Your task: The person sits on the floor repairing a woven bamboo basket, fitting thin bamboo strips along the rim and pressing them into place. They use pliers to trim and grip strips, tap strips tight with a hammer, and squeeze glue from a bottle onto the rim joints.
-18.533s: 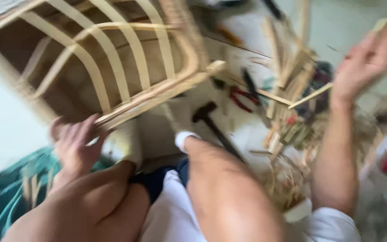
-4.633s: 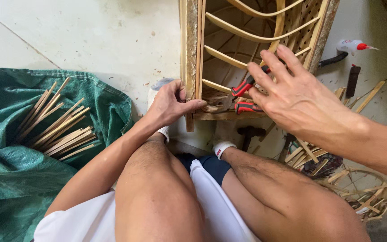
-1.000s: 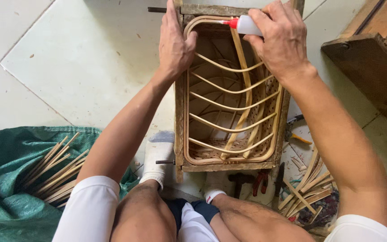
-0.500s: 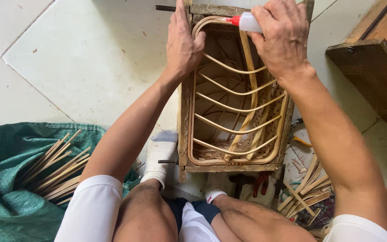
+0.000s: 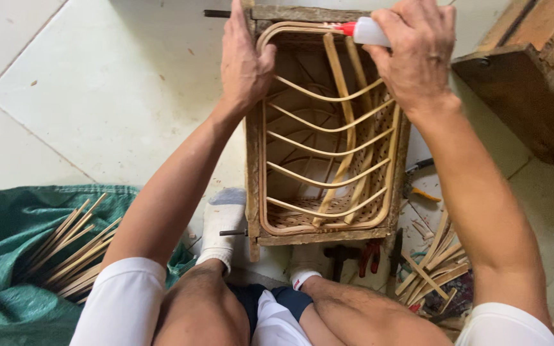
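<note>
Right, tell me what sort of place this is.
Probably a home or small cane-weaving workshop, with the work done on a tiled floor. A half-built rattan frame, cut cane sticks on a green sack and hand tools point to it.

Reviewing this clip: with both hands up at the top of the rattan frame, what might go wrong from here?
1. The right hand tips a red-nozzled glue bottle over the rattan frame; glue may drip onto the curved slats below.
2. The left hand grips the corner close to the nozzle, so fingers could get glued.
3. A metal pin sticks out of the frame near the socked foot, which it might jab.
</note>
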The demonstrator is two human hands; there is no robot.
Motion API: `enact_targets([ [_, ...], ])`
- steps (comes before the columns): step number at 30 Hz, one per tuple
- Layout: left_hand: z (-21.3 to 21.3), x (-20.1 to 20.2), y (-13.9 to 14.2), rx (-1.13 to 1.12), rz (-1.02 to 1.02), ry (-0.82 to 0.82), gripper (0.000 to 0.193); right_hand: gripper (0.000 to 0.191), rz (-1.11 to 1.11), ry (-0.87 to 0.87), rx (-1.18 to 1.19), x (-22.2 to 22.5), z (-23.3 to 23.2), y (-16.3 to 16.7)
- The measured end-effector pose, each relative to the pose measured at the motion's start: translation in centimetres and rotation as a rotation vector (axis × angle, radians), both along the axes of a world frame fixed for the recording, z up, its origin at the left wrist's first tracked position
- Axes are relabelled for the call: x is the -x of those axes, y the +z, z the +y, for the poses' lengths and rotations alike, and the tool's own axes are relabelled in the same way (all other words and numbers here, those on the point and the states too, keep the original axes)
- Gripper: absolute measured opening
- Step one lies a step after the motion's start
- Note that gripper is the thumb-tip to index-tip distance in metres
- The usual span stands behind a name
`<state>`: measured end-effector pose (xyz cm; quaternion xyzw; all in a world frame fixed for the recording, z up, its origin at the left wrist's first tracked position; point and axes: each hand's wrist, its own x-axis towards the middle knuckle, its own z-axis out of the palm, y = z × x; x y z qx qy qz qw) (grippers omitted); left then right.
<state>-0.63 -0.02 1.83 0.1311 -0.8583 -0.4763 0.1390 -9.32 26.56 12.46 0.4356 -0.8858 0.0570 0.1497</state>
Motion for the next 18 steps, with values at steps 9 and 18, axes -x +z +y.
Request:
enact_targets([
  [9, -0.1, -0.2, 0.0, 0.001, 0.012, -0.018, 0.089, 0.025, -0.009, -0.032, 0.025, 0.2, 1.7, -1.5],
  [18, -0.4, -0.7, -0.2, -0.024, 0.06, -0.085, 0.085, 0.023, -0.005, -0.087, 0.028, -0.2, 3.4, -0.8],
])
